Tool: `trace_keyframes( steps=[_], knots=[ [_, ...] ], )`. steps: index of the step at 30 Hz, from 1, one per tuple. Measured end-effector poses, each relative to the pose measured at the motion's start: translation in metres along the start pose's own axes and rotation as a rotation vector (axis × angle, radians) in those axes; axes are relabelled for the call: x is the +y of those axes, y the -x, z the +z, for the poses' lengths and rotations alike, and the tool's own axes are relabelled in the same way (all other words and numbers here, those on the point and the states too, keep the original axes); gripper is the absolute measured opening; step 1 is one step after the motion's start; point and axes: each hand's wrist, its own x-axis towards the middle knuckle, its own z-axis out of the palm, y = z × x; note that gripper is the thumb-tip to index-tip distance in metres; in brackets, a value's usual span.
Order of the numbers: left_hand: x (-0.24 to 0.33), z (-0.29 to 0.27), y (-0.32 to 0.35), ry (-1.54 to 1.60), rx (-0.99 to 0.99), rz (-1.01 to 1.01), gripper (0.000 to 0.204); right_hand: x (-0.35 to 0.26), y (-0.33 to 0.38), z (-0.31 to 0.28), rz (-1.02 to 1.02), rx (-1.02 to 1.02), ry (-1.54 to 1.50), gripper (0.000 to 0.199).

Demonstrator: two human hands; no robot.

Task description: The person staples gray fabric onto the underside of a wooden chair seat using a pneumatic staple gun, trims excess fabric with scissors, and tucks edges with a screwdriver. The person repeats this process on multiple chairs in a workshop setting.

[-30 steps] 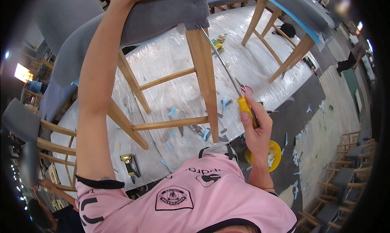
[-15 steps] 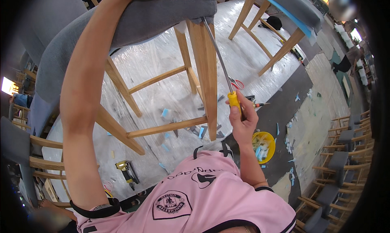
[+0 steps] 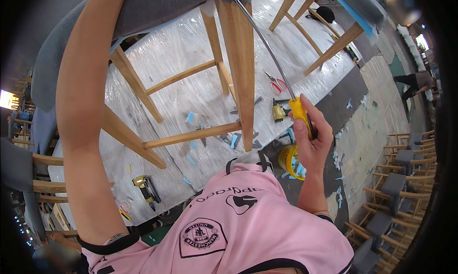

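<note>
My right hand (image 3: pixel 316 142) is closed around the yellow handle of a long-shafted screwdriver (image 3: pixel 299 112). The metal shaft runs up and left to the grey fabric seat edge of an upturned-looking, wooden-legged chair (image 3: pixel 243 78), and its tip meets the cloth beside the top of the nearest leg. Whether the tip is under the fabric I cannot tell. My left forearm (image 3: pixel 83 97) reaches up across the grey upholstery (image 3: pixel 157 9); the hand itself lies beyond the upper edge of the view.
Plastic film covers the worktable (image 3: pixel 181 100). On it lie red-handled scissors (image 3: pixel 276 84), a staple gun (image 3: pixel 279 110), another staple gun (image 3: pixel 145 190) and fabric scraps. A second chair (image 3: pixel 334 49) stands at right. Below the table edge is a yellow bucket (image 3: pixel 287 162); stacked chairs (image 3: pixel 393 193) line the right.
My right hand has moved right and slightly up, tilting the screwdriver more. My left hand has left the view at the top. The view has shifted, showing scissors and a staple gun more fully.
</note>
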Motion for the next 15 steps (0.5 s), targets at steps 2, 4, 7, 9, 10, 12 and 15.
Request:
trace_keyframes(
  steps=[2, 4, 7, 9, 10, 12, 15],
  knots=[
    [0.001, 0.000, 0.001, 0.002, -0.003, 0.006, 0.108, -0.002, -0.001, -0.003, 0.020, -0.019, 0.020, 0.040],
    [-0.001, 0.000, 0.000, 0.012, -0.003, 0.014, 0.107, -0.002, 0.000, -0.008, -0.001, -0.036, 0.022, 0.040],
    [0.000, 0.000, -0.001, -0.002, -0.005, 0.007, 0.106, -0.004, 0.001, -0.010, -0.003, -0.040, 0.006, 0.039],
    [0.002, 0.001, -0.001, 0.003, -0.012, 0.005, 0.105, -0.013, 0.002, -0.009, 0.046, -0.029, -0.008, 0.039],
    [0.002, 0.001, 0.000, 0.017, -0.019, 0.009, 0.105, -0.016, 0.003, -0.007, 0.071, -0.024, -0.015, 0.039],
    [0.003, 0.000, 0.002, 0.025, -0.020, 0.017, 0.103, -0.015, 0.007, -0.006, 0.065, -0.020, -0.020, 0.039],
    [0.015, -0.007, 0.008, 0.086, -0.095, 0.052, 0.101, -0.012, 0.009, 0.000, 0.071, -0.013, -0.055, 0.038]
  ],
)
